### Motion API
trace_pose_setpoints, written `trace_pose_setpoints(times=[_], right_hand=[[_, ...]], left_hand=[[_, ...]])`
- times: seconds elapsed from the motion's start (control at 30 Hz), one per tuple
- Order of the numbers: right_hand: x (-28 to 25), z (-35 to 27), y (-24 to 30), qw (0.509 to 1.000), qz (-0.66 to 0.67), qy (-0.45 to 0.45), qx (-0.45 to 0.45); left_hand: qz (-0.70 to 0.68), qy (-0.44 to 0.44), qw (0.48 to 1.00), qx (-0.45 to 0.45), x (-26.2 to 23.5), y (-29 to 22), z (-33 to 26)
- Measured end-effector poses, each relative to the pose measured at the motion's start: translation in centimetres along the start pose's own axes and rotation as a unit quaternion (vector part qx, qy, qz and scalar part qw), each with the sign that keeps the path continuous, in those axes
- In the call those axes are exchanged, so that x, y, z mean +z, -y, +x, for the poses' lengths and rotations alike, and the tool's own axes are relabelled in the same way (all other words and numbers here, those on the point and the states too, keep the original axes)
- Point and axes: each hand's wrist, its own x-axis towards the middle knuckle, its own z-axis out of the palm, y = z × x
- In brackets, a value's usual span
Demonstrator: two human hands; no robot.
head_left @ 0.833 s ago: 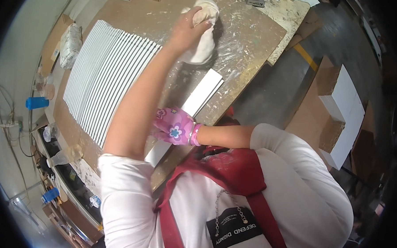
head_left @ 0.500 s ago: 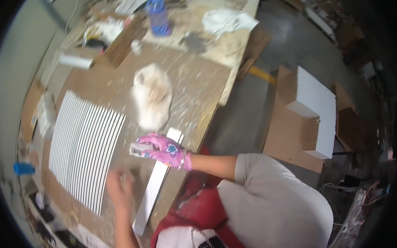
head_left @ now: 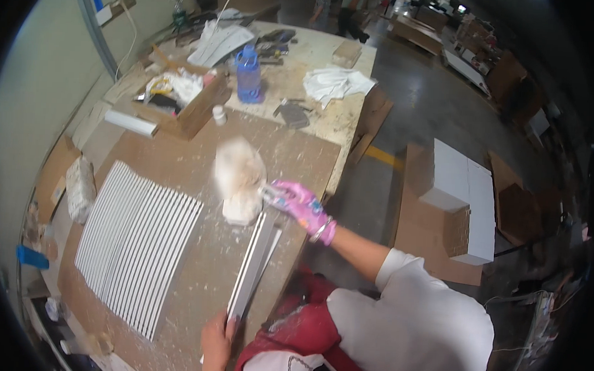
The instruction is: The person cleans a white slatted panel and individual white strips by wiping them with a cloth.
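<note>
My bare left hand grips the near end of a long, narrow white strip, which slants away from me over the board. Partly beneath it shows a second white strip. My right hand, in a pink patterned glove, reaches past the far end of the strips. Its fingers look stretched out and their tips meet the right edge of a crumpled white cloth; a grip on it does not show. Left of the strips lies a row of many thin white strips, side by side.
A blue bottle, a small white bottle and a cluttered wooden box stand farther back. White cloth lies at the table's far right. White blocks rest on cardboard beyond the right edge.
My left hand has moved onto the strip's near end and closed on it. My gloved right hand has left the strip and moved away from me to the crumpled cloth. The view has shifted.
</note>
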Motion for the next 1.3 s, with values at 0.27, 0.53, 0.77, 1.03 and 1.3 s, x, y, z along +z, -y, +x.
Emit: trace_pose_setpoints(times=[0.27,0.53,0.77,1.03,1.3], right_hand=[[-2.5,-1.6,-3.9,0.99,0.052,-0.008,0.128],[-0.6,-1.9,-4.8,0.986,0.095,0.027,0.135],[-0.9,-0.8,-4.9,0.993,0.04,0.087,0.074],[-5.8,-0.4,-2.8,0.993,-0.031,0.092,0.066],[-6.7,-0.3,-2.5,0.968,-0.237,0.077,0.024]], left_hand=[[0.097,-0.207,0.962,0.152,3.8,2.3,1.5],[0.159,-0.216,0.955,0.129,5.9,1.4,1.7],[0.151,-0.231,0.956,0.099,6.1,1.1,1.5],[0.148,-0.242,0.954,0.098,6.2,0.8,1.3],[0.176,-0.264,0.943,0.102,6.3,0.5,1.8]])
